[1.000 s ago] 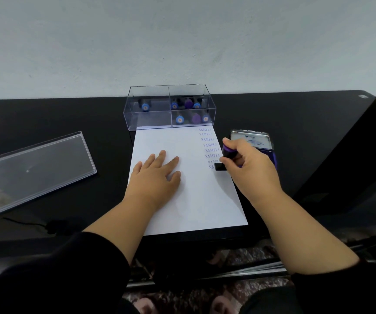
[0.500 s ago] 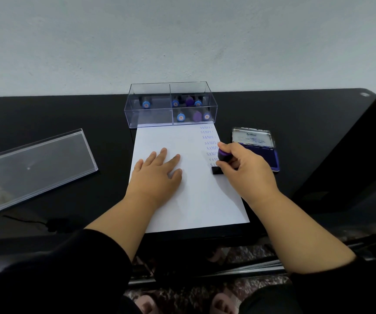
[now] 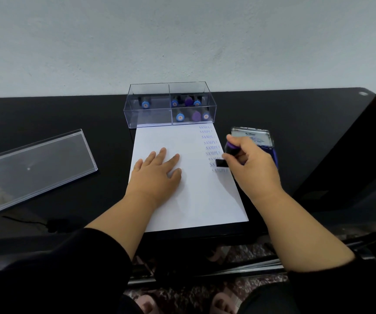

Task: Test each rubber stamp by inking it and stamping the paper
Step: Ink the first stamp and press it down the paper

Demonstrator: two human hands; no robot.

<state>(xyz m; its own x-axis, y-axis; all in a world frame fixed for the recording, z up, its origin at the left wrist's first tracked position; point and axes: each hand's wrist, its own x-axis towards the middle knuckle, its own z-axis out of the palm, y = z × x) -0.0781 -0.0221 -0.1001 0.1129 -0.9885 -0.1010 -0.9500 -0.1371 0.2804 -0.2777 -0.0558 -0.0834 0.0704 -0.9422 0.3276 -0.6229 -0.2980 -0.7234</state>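
The right hand (image 3: 253, 168) has its fingers curled round a purple-handled stamp (image 3: 226, 156) at the paper's (image 3: 196, 200) right edge, by the column of SAMPLE prints; the left hand (image 3: 157, 175) lies flat, fingers spread, pinning the sheet. Best to press squarely below the last print without rocking. The clear box (image 3: 150, 116) holds one stamp in its left compartment and six in its right.
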